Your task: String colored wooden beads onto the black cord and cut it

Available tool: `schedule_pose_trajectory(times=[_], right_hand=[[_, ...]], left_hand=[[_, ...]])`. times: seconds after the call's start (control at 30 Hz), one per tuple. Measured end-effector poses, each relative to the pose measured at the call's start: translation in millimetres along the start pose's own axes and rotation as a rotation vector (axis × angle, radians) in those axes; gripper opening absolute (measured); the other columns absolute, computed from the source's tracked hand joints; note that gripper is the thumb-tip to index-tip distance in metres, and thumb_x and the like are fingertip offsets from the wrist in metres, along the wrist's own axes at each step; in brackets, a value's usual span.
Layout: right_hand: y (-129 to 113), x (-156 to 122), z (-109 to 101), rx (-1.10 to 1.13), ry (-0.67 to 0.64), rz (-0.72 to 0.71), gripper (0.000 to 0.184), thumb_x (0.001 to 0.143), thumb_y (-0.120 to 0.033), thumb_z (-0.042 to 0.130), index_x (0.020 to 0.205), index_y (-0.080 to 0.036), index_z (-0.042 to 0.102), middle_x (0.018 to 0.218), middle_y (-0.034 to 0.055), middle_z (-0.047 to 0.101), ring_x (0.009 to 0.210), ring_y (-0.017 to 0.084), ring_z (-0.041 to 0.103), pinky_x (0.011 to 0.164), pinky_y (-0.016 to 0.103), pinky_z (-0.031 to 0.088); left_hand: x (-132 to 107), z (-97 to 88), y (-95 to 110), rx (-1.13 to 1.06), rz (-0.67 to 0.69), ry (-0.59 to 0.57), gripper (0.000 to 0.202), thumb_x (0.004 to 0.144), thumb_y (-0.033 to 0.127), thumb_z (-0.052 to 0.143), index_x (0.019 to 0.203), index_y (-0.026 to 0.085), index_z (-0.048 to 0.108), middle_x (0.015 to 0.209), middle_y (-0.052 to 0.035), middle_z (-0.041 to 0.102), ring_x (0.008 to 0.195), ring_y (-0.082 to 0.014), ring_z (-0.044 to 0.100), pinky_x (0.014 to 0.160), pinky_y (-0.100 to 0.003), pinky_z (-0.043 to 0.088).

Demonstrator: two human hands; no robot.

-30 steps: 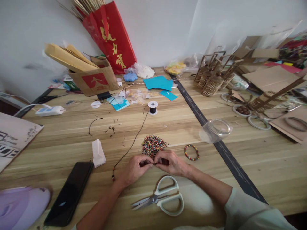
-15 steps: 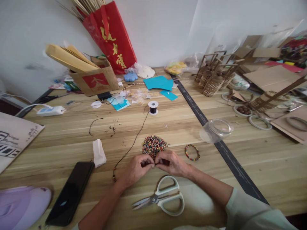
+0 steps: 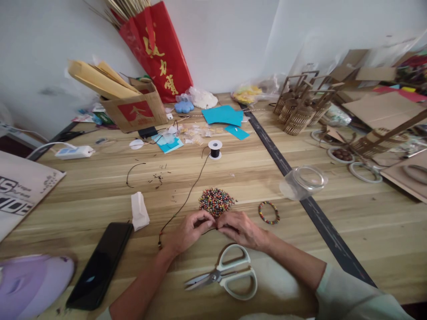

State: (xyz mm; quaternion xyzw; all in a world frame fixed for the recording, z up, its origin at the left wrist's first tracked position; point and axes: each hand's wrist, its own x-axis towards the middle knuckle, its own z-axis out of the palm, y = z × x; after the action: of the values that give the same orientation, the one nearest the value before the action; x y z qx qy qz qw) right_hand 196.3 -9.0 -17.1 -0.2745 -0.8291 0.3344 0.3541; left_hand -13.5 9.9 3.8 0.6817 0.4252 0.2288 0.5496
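Observation:
My left hand (image 3: pixel 191 230) is closed in a pinch, its thumb and forefinger meeting just below a heap of small multicoloured beads (image 3: pixel 216 201). What sits between those fingertips is too small to make out. My right hand (image 3: pixel 245 230) faces it, fingertips almost touching, and pinches a thin black cord (image 3: pixel 210 230) that shows below the left fingers. From a white spool of black cord (image 3: pixel 215 150), a strand runs down to the left wrist, with a few beads (image 3: pixel 159 244) threaded on it. White-handled scissors (image 3: pixel 225 276) lie slightly open beneath the hands.
A finished-looking beaded bracelet (image 3: pixel 268 212) lies right of the heap, near a clear plastic container (image 3: pixel 304 182). On the left are a black phone (image 3: pixel 100 266), a folded tissue (image 3: pixel 140 211) and cord scraps (image 3: pixel 156 178). Small woven baskets (image 3: pixel 296 120) stand at the back right.
The view has shifted slightly. The right hand's fingers have flattened a little over the cord, and a short stretch of cord now shows below the left fingertips.

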Motion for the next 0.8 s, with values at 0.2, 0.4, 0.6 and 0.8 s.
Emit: schedule_pose_trajectory(times=[0.2, 0.4, 0.6, 0.8], right_hand=[[-3.2, -1.1, -2.6, -0.109, -0.019, -0.01, 0.017, 0.099, -0.022, 0.043, 0.094, -0.017, 0.058, 0.091, 0.0085, 0.062, 0.082, 0.015, 0.06, 0.072, 0.025, 0.049], [-3.9, -0.4, -2.3, -0.106, 0.022, -0.022, 0.014, 0.099, -0.023, 0.045, 0.097, -0.017, 0.058, 0.09, 0.0083, 0.064, 0.081, 0.016, 0.06, 0.071, 0.026, 0.05], [-2.3, -0.6, -0.2, -0.115, 0.055, -0.027, 0.013, 0.098, -0.023, 0.047, 0.094, -0.017, 0.058, 0.087, 0.0076, 0.063, 0.078, 0.015, 0.058, 0.067, 0.025, 0.048], [-0.2, -1.8, 1.7, -0.111, 0.054, -0.05, 0.011, 0.097, -0.021, 0.047, 0.096, -0.017, 0.057, 0.087, 0.0078, 0.063, 0.078, 0.015, 0.059, 0.067, 0.025, 0.049]], left_hand=[[0.5, -3.4, -5.1, -0.165, -0.008, -0.037, 0.025, 0.084, 0.038, 0.059, 0.087, 0.013, 0.065, 0.082, -0.0059, 0.069, 0.079, -0.0177, 0.061, 0.074, -0.026, 0.046], [1.3, -3.9, -7.0, -0.24, -0.02, -0.065, 0.026, 0.081, 0.039, 0.064, 0.086, 0.014, 0.065, 0.081, -0.0058, 0.069, 0.079, -0.0172, 0.062, 0.075, -0.026, 0.046], [-1.2, -0.6, -8.0, -0.137, -0.059, -0.075, 0.017, 0.077, 0.028, 0.068, 0.085, 0.014, 0.066, 0.077, -0.0021, 0.066, 0.072, -0.0135, 0.057, 0.067, -0.023, 0.043], [-1.3, 2.3, -7.4, -0.056, -0.029, -0.058, 0.011, 0.077, 0.024, 0.066, 0.081, 0.014, 0.066, 0.076, -0.0008, 0.063, 0.071, -0.0134, 0.055, 0.067, -0.023, 0.042]])
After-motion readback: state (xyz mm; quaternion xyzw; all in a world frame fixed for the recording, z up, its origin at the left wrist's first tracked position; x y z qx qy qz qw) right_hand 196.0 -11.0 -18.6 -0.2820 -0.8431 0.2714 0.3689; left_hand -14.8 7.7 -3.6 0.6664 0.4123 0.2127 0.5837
